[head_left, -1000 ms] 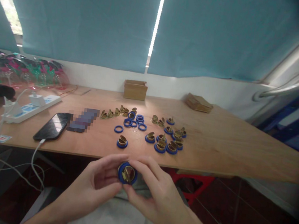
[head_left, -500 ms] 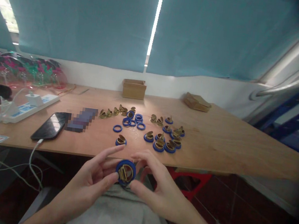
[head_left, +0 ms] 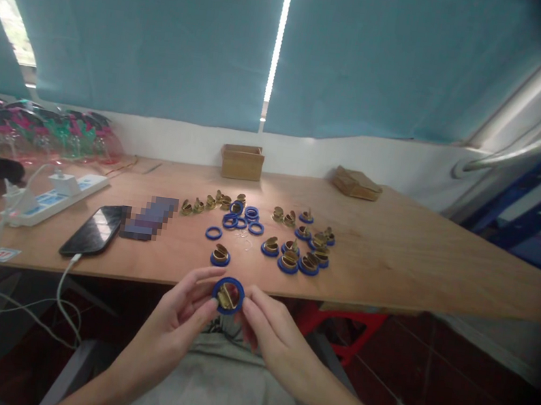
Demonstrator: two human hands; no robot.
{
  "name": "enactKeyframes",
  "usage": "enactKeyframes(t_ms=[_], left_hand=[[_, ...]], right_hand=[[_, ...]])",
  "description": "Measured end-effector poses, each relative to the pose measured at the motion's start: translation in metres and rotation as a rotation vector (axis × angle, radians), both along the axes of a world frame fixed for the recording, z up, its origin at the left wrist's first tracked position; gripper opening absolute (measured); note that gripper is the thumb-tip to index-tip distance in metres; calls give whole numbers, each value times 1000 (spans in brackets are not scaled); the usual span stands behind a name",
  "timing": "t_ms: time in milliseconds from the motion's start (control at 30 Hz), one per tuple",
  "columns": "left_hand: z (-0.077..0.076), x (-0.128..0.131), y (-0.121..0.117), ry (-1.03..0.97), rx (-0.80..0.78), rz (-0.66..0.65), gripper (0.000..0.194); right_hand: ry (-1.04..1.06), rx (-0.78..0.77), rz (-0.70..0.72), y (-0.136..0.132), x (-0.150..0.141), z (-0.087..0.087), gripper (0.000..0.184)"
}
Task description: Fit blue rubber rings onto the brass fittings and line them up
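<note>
Just past the table's front edge, over my lap, I hold a round brass piece with hinged flaps (head_left: pixel 225 299) that has a blue ring fitted around it. My left hand (head_left: pixel 177 316) pinches its left rim between thumb and fingers. Closed on the right rim is my right hand (head_left: pixel 277 331), thumb and fingertips together. Closest on the table is a similar brass piece in a blue ring (head_left: pixel 220 255). Several loose blue rings (head_left: pixel 256 228) lie behind it, with small clear rings (head_left: pixel 246 243) beside them.
Several ringed brass pieces (head_left: pixel 289 261) cluster at right; bare ones (head_left: pixel 187 207) stand farther back. At left lie a black phone (head_left: pixel 94 230) on a cable, a blurred-out item (head_left: pixel 150 217) and a power strip (head_left: pixel 61 200). Behind are a cardboard box (head_left: pixel 242 163) and a brown packet (head_left: pixel 356 183).
My right hand has come in from slightly apart, and its fingers now close on the ring's right side. The held piece has risen a little.
</note>
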State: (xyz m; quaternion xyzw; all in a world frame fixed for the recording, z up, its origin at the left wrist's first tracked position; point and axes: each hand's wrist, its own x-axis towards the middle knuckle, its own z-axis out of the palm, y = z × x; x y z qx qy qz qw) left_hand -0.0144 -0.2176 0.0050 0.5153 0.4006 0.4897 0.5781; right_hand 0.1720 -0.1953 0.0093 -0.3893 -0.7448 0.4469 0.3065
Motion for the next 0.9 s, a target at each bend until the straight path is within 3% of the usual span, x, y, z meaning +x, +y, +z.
enactKeyframes(t_ms=[400,633,900], left_hand=[[4,1,-3,47,-3,-60,34],[10,-6,-1,62,-17,-186,30],[2,-5,2,-3,-80,-298,33]], right_hand=[[11,79,26,1,5,6,24],[12,64,24,5,8,6,23],[111,-115,70,7,8,-3,28]])
